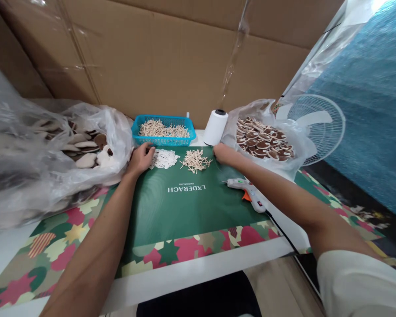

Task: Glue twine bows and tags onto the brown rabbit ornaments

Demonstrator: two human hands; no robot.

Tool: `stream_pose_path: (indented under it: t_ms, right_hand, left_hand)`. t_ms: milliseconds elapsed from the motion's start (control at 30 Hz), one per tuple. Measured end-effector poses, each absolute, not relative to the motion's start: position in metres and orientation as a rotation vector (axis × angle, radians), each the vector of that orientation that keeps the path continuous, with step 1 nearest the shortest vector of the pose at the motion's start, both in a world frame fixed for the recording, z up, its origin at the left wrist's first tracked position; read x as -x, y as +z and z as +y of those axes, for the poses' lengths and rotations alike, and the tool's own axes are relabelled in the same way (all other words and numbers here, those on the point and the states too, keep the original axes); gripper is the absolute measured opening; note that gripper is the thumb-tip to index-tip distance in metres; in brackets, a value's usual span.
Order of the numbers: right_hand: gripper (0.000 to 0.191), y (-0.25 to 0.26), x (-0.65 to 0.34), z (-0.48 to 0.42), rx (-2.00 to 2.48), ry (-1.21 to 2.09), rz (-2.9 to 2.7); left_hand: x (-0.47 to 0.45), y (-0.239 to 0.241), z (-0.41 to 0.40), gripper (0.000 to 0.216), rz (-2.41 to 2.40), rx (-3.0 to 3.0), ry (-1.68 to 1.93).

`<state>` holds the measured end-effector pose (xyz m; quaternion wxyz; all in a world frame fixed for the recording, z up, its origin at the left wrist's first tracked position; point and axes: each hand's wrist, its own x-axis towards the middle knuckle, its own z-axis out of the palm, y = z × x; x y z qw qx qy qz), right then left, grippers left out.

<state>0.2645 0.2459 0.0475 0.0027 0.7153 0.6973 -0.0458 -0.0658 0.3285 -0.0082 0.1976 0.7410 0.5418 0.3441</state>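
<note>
My left hand [141, 158] rests at the far left corner of a green sheet [185, 207], its fingers curled against a small heap of white cut-out pieces [165, 158]. My right hand [223, 153] lies at the sheet's far right, closed like a fist, beside a heap of thin tan sticks [195, 160]. What its fingers hold, if anything, is hidden. A glue gun [249, 192] lies on the sheet near my right forearm.
A blue basket [164, 130] of tan sticks and a white thread spool [215, 127] stand at the back. Clear plastic bags of flat brown and white pieces sit left [53, 149] and right [267, 141]. Cardboard boxes [171, 57] rise behind; a fan [320, 123] is right.
</note>
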Motion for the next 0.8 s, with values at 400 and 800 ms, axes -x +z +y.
stream_pose_path:
  t_ms: [400, 800]
  right_hand:
    - [0.044, 0.126, -0.242, 0.164, -2.093, -0.021, 2.072]
    - [0.023, 0.048, -0.214, 0.04, -1.722, -0.469, 3.106]
  left_hand:
    - [0.068, -0.011, 0.33, 0.051, 1.49, -2.118, 0.967]
    - [0.067, -0.008, 0.313, 0.062, 1.271, -2.403, 0.9]
